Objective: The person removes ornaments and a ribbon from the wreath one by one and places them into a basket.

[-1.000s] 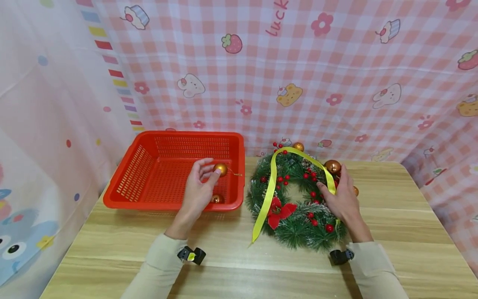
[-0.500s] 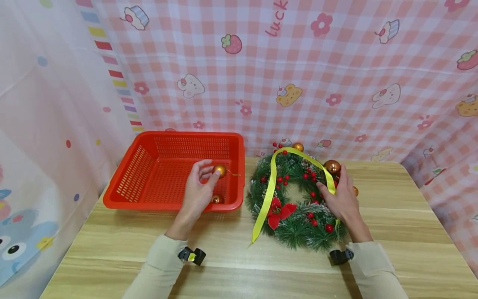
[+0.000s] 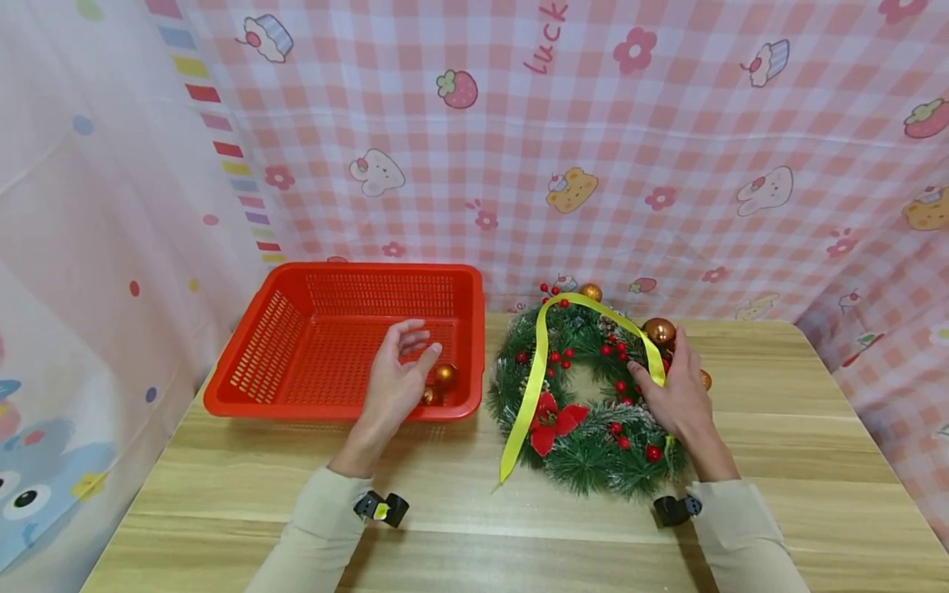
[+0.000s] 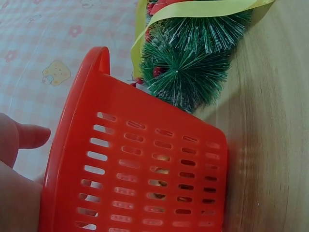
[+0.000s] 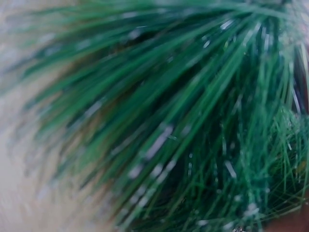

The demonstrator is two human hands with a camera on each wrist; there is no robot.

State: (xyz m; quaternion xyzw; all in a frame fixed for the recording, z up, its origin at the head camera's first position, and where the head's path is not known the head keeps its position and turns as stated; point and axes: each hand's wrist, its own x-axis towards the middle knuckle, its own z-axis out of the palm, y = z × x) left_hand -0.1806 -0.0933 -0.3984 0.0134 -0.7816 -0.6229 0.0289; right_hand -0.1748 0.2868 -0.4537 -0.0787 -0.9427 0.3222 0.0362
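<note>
Let gold ball (image 3: 446,375) go from L hand (image 3: 396,375), thumb & fingers now a bit apart, down into near R corner of red basket (image 3: 334,409), next to another shiny ball (image 3: 428,396). Has R hand (image 3: 678,391) on R side of green wreath (image 3: 586,461), thumb spread wide from fingers, by yellow ribbon (image 3: 535,379) & big brown ball (image 3: 659,330).

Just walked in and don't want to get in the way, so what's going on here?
A person's left hand hovers over the red basket, fingers relaxed and holding nothing. Two shiny balls lie in the basket's near right corner. The right hand rests on the green wreath beside it, with a yellow ribbon draped across.
</note>
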